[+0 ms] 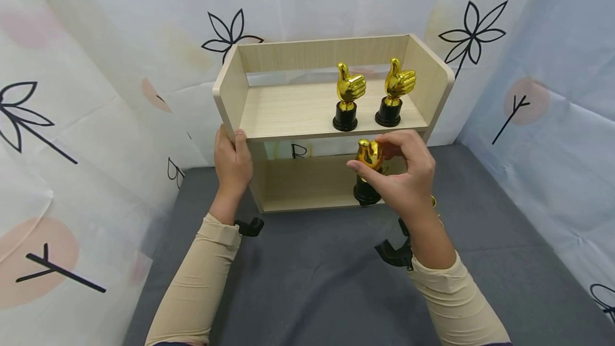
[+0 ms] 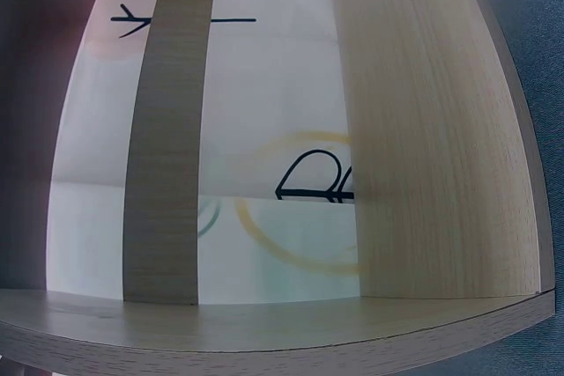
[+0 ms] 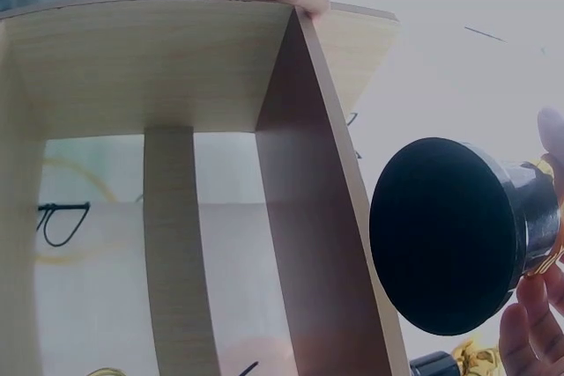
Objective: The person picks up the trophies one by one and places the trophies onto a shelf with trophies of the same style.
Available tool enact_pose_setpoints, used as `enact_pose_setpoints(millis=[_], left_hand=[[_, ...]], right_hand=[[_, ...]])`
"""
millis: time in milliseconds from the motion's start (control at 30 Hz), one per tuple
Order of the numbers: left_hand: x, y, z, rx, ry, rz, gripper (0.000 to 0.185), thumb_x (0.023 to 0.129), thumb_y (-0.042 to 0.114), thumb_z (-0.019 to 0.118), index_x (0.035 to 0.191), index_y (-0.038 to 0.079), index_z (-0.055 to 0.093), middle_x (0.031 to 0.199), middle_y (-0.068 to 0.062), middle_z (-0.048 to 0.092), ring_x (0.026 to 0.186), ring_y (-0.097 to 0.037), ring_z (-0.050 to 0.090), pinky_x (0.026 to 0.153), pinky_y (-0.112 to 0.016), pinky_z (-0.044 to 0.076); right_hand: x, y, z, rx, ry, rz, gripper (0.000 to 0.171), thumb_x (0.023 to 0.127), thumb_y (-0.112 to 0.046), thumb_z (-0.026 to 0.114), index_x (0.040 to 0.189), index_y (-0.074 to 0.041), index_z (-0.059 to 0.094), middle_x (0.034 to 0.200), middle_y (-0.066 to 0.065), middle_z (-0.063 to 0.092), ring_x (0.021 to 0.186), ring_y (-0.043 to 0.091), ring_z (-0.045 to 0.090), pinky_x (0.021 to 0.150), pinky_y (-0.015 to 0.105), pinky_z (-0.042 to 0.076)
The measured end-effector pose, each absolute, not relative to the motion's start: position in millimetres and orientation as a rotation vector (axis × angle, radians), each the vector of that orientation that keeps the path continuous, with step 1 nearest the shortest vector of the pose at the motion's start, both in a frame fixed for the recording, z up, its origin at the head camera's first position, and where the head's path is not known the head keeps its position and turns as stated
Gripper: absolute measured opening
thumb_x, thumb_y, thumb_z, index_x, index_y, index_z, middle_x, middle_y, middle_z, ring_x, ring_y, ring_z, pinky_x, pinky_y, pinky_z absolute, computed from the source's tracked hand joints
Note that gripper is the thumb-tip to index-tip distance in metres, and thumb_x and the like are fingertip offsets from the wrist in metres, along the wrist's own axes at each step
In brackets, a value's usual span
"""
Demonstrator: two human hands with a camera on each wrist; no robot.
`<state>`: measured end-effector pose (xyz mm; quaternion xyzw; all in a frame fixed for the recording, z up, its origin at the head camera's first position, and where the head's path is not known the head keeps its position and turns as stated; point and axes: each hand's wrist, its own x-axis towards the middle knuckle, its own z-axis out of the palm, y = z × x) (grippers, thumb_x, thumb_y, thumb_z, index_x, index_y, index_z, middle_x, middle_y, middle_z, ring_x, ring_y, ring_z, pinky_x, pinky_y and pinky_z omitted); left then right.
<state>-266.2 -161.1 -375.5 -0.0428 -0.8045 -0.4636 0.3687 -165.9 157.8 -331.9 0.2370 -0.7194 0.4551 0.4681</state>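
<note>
My right hand (image 1: 408, 167) pinches a thumbs-up trophy (image 1: 370, 154), gold on a black round base, in front of the shelf's lower opening. In the right wrist view the trophy's black base (image 3: 445, 235) faces the camera, held off the wood. My left hand (image 1: 233, 159) holds the left side panel of the small wooden shelf (image 1: 288, 108). On the upper board two more such trophies stand upright: one right of the middle (image 1: 346, 97), the other near the right panel (image 1: 394, 92).
The shelf has two levels with an open slot at the back. It stands on a dark grey table surface (image 1: 307, 271). Patterned white cloth (image 1: 144, 25) hangs behind and at both sides. A small gold edge (image 3: 106, 372) shows low in the right wrist view.
</note>
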Motion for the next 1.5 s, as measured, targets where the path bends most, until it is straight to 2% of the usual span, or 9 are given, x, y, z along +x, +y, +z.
enact_pose_setpoints(millis=[533, 1033, 1133, 1333, 1500], left_hand=[[-266.0, -162.0, -374.9, -0.11, -2.059, -1.172, 0.051, 0.105, 0.04, 0.038, 0.125, -0.002, 0.06, 0.113, -0.026, 0.059, 0.099, -0.042, 0.057, 0.089, -0.059, 0.045], [-267.8, -162.8, -375.9, -0.117, -2.062, -1.148, 0.053, 0.105, 0.041, 0.037, 0.122, -0.004, 0.059, 0.11, -0.027, 0.058, 0.095, -0.042, 0.055, 0.085, -0.06, 0.045], [-267.9, -162.8, -375.7, -0.122, -2.061, -1.147, 0.053, 0.105, 0.042, 0.037, 0.122, -0.004, 0.059, 0.11, -0.027, 0.059, 0.096, -0.043, 0.056, 0.085, -0.06, 0.045], [-268.0, -162.5, -375.8, -0.122, -2.057, -1.15, 0.053, 0.105, 0.042, 0.036, 0.122, -0.003, 0.06, 0.111, -0.026, 0.059, 0.096, -0.042, 0.056, 0.085, -0.06, 0.045], [-268.1, -162.3, -375.5, -0.122, -2.058, -1.147, 0.052, 0.104, 0.041, 0.036, 0.12, -0.002, 0.06, 0.11, -0.025, 0.06, 0.096, -0.042, 0.056, 0.086, -0.059, 0.045]], right_hand=[[-168.8, 148.6, -327.1, 0.547, -1.725, 1.141, 0.068, 0.077, -0.054, 0.091, 0.105, 0.005, 0.073, 0.097, 0.02, 0.067, 0.081, 0.012, 0.059, 0.076, 0.017, 0.049], [-173.5, 137.4, -323.5, 0.528, -1.711, 1.15, 0.067, 0.077, -0.054, 0.092, 0.102, 0.004, 0.072, 0.096, 0.02, 0.067, 0.081, 0.021, 0.053, 0.075, 0.02, 0.047], [-174.7, 136.5, -323.2, 0.537, -1.721, 1.141, 0.063, 0.076, -0.048, 0.094, 0.105, 0.004, 0.071, 0.098, 0.02, 0.066, 0.083, 0.021, 0.054, 0.075, 0.021, 0.047], [-175.8, 133.5, -319.9, 0.536, -1.716, 1.134, 0.053, 0.066, -0.017, 0.101, 0.105, 0.003, 0.072, 0.097, 0.02, 0.066, 0.082, 0.023, 0.054, 0.075, 0.021, 0.047], [-176.0, 128.0, -316.9, 0.503, -1.709, 1.124, 0.051, 0.065, -0.015, 0.101, 0.103, 0.003, 0.071, 0.095, 0.019, 0.066, 0.079, 0.023, 0.052, 0.074, 0.022, 0.045]])
